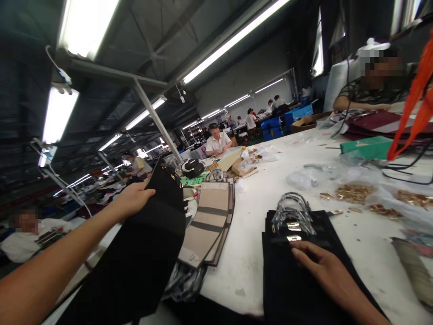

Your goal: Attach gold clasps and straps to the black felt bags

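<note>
My left hand (pixel 135 197) grips the top edge of a black fabric panel (pixel 149 243) and holds it up at the left side of the white table (pixel 250 253). My right hand (pixel 321 266) rests flat, fingers spread, on a stack of black panels (pixel 297 280) lying on the table. On top of that stack sit several clear plastic-wrapped handles with gold metal ends (pixel 292 216), just beyond my fingertips.
A fanned stack of beige panels with dark straps (pixel 211 221) lies between the two black pieces. Bags of gold hardware (pixel 355 193) sit at the right, with a green box (pixel 367 146) and orange straps (pixel 412 104). A person sits across at the far right; others work behind.
</note>
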`<state>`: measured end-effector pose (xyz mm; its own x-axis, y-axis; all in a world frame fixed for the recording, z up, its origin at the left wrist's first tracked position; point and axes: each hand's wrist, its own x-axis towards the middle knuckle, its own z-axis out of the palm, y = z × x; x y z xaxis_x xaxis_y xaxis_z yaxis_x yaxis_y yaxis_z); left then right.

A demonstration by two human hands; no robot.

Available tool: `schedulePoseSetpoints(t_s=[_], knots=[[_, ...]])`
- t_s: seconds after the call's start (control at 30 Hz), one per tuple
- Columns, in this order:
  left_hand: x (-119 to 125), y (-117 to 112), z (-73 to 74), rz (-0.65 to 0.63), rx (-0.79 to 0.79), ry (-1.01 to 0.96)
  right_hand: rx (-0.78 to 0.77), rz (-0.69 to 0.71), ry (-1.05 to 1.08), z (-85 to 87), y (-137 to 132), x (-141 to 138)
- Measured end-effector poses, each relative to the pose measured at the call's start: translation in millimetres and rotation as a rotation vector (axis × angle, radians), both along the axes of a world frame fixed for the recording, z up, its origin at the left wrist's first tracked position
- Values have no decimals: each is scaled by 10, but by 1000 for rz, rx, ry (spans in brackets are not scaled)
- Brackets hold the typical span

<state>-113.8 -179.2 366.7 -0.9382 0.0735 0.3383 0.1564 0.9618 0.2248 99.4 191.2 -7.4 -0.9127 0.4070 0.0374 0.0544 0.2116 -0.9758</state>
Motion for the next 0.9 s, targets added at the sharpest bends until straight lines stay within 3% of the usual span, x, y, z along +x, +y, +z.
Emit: schedulePoseSetpoints(t_s=[0.07, 0.1, 0.17, 0.27, 0.37, 0.43, 0.47, 0.53, 0.6, 0.9], knots=[[-215, 209, -65, -27, -171, 31, -8, 8, 1, -9, 13, -9], [-310, 346, -169, -34, -237, 39, -6, 9, 1, -10, 18, -15], [-469, 657, -545, -50, -329, 10, 3, 7, 7, -6, 20, -26], [-603, 1099, -1458, -165, -417, -104, 14, -5, 16, 10, 7, -28], [-589, 1330, -2440, -210, -471, -244, 4, -19, 7, 26, -10, -21], [-539, 1322, -2922, -214, -482, -287, -3, -21, 3, 37, -17, -22], [-521, 1280, -3087, -208, -485, -282, 0, -18, 4, 42, -19, -25], [-518, 1162, -3281, -211, -489, -262, 19, -14, 2, 47, -21, -33], [-558, 1040, -3344, -249, -496, -251, 38, -25, -17, 38, -23, -40], [-863, 579, -3197, -538, -450, -297, 41, -63, 26, 0, -50, -77]])
